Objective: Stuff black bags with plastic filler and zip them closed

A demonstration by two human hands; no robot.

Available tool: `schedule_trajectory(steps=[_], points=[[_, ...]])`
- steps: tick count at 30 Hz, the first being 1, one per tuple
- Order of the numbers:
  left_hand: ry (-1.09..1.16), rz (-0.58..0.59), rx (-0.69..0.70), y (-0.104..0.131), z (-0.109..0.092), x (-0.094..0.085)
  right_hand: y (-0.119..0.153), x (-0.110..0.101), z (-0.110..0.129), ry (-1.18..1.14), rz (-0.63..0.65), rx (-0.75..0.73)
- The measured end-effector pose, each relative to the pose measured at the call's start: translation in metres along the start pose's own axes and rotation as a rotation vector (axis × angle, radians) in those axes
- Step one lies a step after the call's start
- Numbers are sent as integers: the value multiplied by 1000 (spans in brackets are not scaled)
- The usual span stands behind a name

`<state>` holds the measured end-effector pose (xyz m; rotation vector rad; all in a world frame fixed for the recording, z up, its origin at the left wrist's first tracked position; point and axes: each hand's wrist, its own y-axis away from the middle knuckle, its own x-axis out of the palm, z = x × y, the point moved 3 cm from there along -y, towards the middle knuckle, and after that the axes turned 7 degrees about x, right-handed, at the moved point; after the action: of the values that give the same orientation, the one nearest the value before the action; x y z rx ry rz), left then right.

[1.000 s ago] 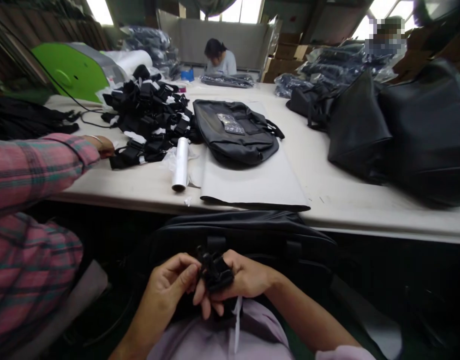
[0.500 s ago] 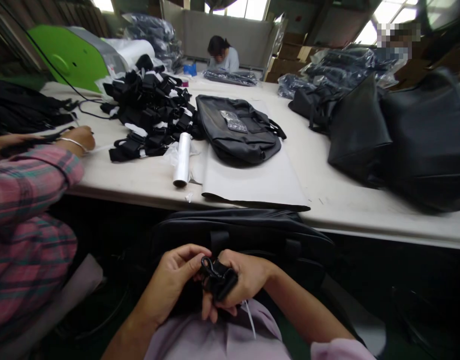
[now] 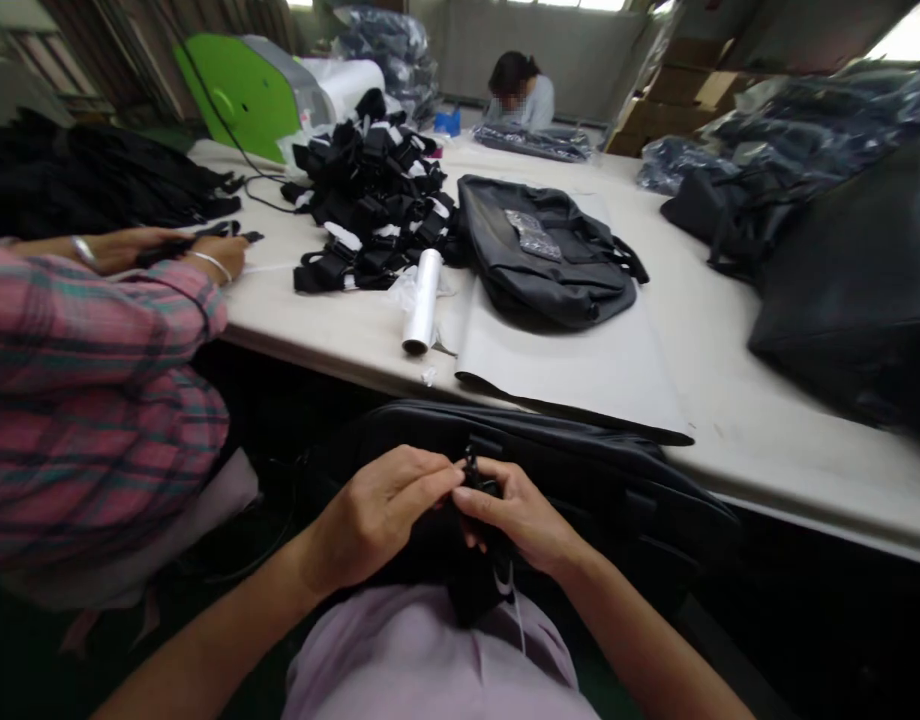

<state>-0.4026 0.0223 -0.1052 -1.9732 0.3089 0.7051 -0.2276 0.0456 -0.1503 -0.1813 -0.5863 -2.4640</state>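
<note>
The person wears a pale lilac top [image 3: 422, 665] of plain matte cloth, rounded in front, with soft creases, one upright near its middle. Left of the top, the left forearm [image 3: 227, 632] is bare, as is the left grip [image 3: 381, 505]; right of it, the right forearm [image 3: 644, 632] and right grip [image 3: 526, 515] match.

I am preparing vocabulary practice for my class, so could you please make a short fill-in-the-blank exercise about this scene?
1. The machine near the pile of straps has a bright ____ side.
2. In this view, the plastic roll lies to the ____ of the black bag.
3. The left hand and right hand are both at a strap fitting coloured ____.

Missing words: green; left; black.
</note>
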Motion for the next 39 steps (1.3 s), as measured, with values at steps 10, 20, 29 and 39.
schedule_trajectory(steps=[10,20,29,39], points=[[-42,39,55,-4,5,-5,29,-10,14,377,-276,-86],[-418,-468,-589,73,6,12,82,-13,114,267,-651,-55],[-120,-287,-113,97,-40,21,0,51,125,559,99,203],[19,-254,-248,97,-41,0,-101,37,2,1114,62,169]])
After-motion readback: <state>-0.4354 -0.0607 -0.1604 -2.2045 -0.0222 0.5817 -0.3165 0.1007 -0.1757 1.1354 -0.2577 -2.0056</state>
